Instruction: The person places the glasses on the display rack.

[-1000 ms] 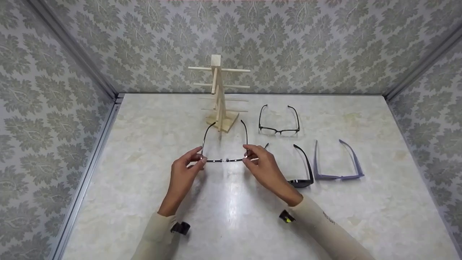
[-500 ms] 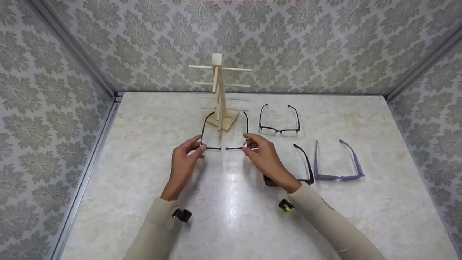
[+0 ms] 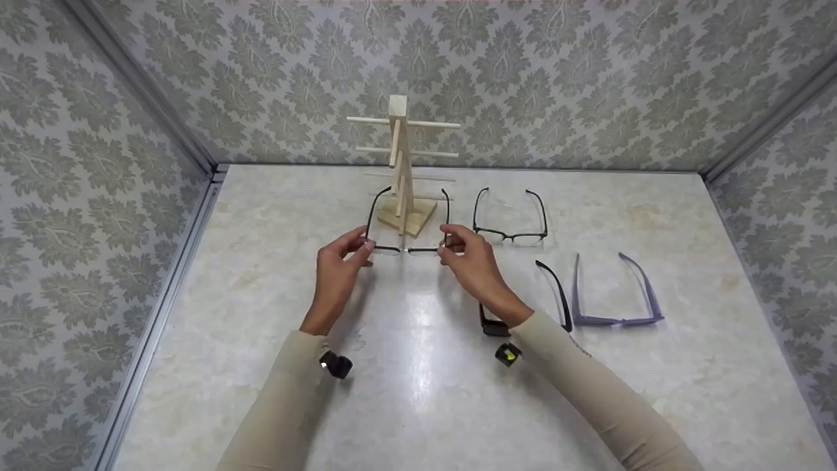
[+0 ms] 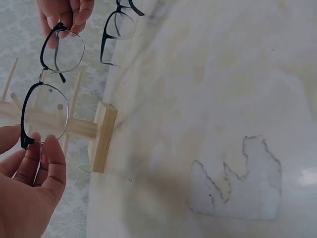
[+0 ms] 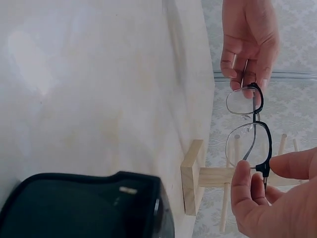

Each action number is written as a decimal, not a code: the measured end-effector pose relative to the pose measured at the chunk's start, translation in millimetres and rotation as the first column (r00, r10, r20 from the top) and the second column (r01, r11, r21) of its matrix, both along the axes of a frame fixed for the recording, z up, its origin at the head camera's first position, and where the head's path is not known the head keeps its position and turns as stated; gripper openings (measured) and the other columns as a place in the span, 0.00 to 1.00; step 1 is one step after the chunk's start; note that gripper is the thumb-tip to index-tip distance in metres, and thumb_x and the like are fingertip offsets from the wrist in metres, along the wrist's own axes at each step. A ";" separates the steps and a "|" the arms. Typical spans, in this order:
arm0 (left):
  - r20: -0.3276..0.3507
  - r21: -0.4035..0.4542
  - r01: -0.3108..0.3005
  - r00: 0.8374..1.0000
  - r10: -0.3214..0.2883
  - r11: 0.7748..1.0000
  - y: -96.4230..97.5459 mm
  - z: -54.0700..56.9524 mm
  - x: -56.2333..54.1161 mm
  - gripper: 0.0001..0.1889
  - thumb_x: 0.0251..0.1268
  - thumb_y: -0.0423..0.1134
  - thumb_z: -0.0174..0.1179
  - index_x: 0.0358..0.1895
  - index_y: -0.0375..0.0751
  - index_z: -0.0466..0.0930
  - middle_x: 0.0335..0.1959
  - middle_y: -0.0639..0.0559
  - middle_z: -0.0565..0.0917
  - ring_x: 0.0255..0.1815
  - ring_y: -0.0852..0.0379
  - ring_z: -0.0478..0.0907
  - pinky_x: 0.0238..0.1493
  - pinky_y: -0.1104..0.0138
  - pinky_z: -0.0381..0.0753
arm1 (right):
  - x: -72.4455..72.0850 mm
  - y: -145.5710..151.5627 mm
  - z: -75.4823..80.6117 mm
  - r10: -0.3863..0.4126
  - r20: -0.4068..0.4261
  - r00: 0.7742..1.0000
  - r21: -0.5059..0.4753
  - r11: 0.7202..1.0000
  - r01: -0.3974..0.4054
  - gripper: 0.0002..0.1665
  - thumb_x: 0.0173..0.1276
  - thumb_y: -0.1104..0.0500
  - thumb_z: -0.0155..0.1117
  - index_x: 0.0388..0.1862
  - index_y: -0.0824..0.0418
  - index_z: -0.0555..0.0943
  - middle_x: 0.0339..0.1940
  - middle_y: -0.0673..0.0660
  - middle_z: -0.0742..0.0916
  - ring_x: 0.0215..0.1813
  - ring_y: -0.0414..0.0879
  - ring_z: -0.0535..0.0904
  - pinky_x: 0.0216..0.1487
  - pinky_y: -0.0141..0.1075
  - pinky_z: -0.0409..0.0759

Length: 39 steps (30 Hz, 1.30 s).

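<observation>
Between both hands hangs a pair of eyeglasses (image 3: 422, 250) with a dark upper rim, thin metal lower rims and clear lenses. My left hand (image 3: 339, 271) pinches its left hinge corner between thumb and fingers; my right hand (image 3: 476, 265) pinches the right one. The temples are unfolded and point away from me, toward a wooden stand (image 3: 405, 163) with several crosswise rods and a square base. In the left wrist view the eyeglasses (image 4: 24, 114) appear in front of the stand, held off the table. The right wrist view shows the same grip, the thumb against the dark corner.
Right of the stand lie black-framed glasses (image 3: 510, 235) with open temples. Nearer, partly under my right forearm, are dark sunglasses (image 3: 495, 327); beside them lie purple-framed glasses (image 3: 618, 322). Patterned walls (image 3: 444, 52) enclose the table (image 3: 261, 216) at the back and sides.
Both hands have moved forward with the eyeglasses, away from me and closer to the wooden stand. The grip stays the same. The other glasses have not been moved.
</observation>
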<state>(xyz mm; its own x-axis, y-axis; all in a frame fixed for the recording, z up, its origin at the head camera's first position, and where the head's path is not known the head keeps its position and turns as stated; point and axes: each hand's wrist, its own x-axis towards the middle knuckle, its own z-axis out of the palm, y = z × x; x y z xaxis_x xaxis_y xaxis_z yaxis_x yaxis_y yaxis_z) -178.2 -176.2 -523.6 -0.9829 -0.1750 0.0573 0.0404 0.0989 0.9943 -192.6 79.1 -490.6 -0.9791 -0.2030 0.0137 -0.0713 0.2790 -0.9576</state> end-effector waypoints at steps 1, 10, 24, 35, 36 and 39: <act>0.002 0.006 -0.001 1.000 0.001 1.000 -0.4 0.0 -1.9 0.21 0.79 0.32 0.68 0.70 0.30 0.83 0.52 0.38 0.89 0.51 0.48 0.85 0.45 0.67 0.91 | -1.4 -1.0 -0.1 -0.001 0.005 1.000 -0.002 1.000 0.001 0.27 0.81 0.69 0.65 0.76 0.69 0.79 0.52 0.64 0.88 0.54 0.55 0.87 0.56 0.42 0.91; 0.000 0.031 0.016 1.000 -0.016 0.999 -4.5 3.7 -21.4 0.21 0.80 0.31 0.67 0.70 0.27 0.82 0.51 0.38 0.88 0.49 0.52 0.86 0.46 0.66 0.92 | -16.6 -6.8 1.5 -0.039 -0.003 0.999 -0.042 0.998 0.039 0.26 0.80 0.70 0.64 0.74 0.71 0.79 0.50 0.64 0.88 0.53 0.53 0.87 0.53 0.37 0.91; 0.072 0.126 0.044 0.996 -0.054 0.991 -8.9 1.9 -55.9 0.21 0.80 0.29 0.66 0.70 0.24 0.81 0.52 0.37 0.87 0.56 0.32 0.84 0.47 0.65 0.92 | -41.4 -11.7 -3.3 -0.081 0.053 0.995 -0.066 0.994 0.084 0.27 0.80 0.69 0.64 0.75 0.73 0.78 0.49 0.63 0.88 0.54 0.61 0.88 0.53 0.37 0.91; 0.091 0.164 0.012 0.995 -0.027 0.986 -7.9 -2.4 -63.7 0.20 0.80 0.30 0.66 0.69 0.26 0.82 0.50 0.41 0.88 0.53 0.42 0.86 0.48 0.62 0.93 | -51.9 -12.1 -11.0 -0.060 0.059 0.996 -0.074 0.995 0.064 0.28 0.81 0.70 0.63 0.77 0.74 0.75 0.50 0.65 0.87 0.59 0.70 0.85 0.57 0.42 0.91; 0.093 0.162 0.009 0.995 -0.024 0.987 -7.8 -2.7 -63.7 0.20 0.80 0.30 0.67 0.70 0.26 0.82 0.50 0.41 0.88 0.53 0.43 0.86 0.48 0.63 0.93 | -52.5 -12.1 -11.6 -0.058 0.062 0.996 -0.072 0.995 0.062 0.28 0.82 0.70 0.63 0.78 0.74 0.75 0.50 0.65 0.87 0.59 0.70 0.85 0.57 0.42 0.91; 0.098 0.153 0.001 0.995 -0.017 0.988 -7.8 -4.2 -62.8 0.21 0.80 0.31 0.67 0.70 0.26 0.82 0.51 0.41 0.88 0.52 0.45 0.86 0.48 0.63 0.92 | -53.6 -12.0 -13.2 -0.049 0.073 0.996 -0.068 0.996 0.054 0.28 0.82 0.69 0.62 0.78 0.73 0.75 0.52 0.67 0.87 0.60 0.70 0.85 0.58 0.44 0.91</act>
